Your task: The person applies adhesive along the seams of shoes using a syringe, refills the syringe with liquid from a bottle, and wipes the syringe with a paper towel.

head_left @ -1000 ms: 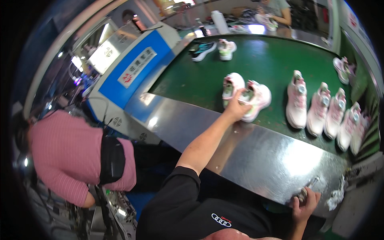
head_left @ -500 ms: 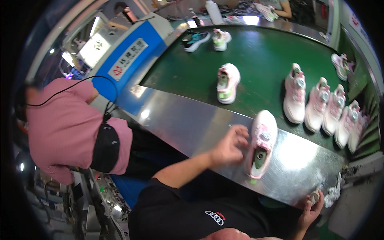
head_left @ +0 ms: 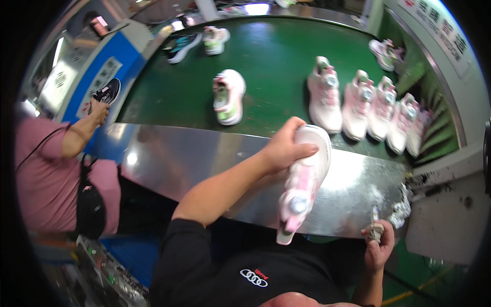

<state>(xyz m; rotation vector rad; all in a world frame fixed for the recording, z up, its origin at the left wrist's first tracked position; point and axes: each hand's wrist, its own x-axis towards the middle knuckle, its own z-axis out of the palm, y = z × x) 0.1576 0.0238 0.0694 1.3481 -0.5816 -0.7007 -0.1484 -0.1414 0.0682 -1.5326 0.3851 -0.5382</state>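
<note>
Gripping a small tool point(head_left: 376, 233), the right hand point(head_left: 380, 249) is sitting at the near right. The left hand point(head_left: 285, 148) is clasping a shoe point(head_left: 306, 179) by its toe above the metal ledge point(head_left: 174, 161); beyond, more shoes point(head_left: 325, 100) are standing on the green table point(head_left: 276, 66).

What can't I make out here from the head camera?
All in the head view:
Tread of the white-and-pink sneaker in the left hand: turned away.
Kind of small object in the right hand: blurred, partly covered by that hand.
Rightmost sneaker in the row: partly hidden by its neighbour.
Co-worker in pink: cut off by the lens rim.
</note>
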